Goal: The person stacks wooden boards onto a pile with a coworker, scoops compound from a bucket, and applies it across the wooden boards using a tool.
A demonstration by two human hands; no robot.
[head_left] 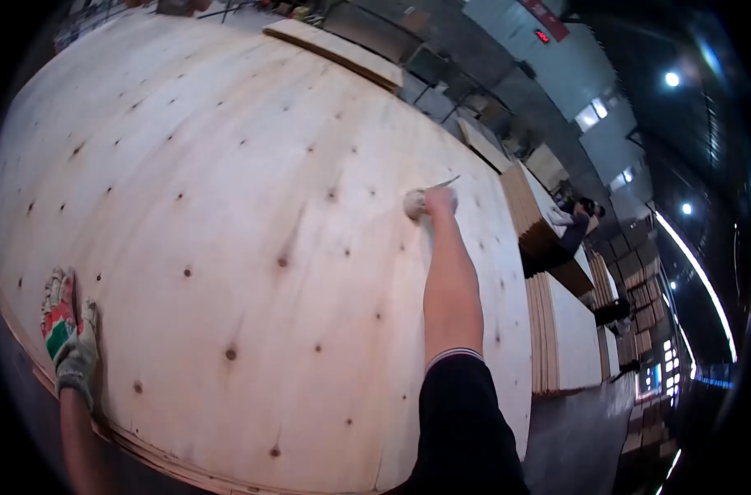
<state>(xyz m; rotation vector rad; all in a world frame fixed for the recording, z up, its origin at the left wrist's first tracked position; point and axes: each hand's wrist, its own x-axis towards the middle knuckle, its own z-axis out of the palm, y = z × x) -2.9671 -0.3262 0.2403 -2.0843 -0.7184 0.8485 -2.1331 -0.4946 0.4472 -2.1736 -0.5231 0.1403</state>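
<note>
A large pale plywood sheet (252,206) with dark knots lies on top of a stack and fills most of the view. My left hand (68,334), in a pale glove with red and green patches, rests on the sheet near its left edge, fingers stretched out and holding nothing. My right hand (441,200), bare and reaching across the sheet, is closed round what looks like a putty knife (450,181); its thin blade sticks out to the upper right. A greyish rounded lump (414,205) shows at the left of this hand, partly hidden by it.
Stacks of boards (561,330) stand beyond the right edge of the sheet. Another person (575,227) leans over one of them. A narrower pile of boards (334,54) lies along the far edge. Grey floor (578,429) shows at the lower right.
</note>
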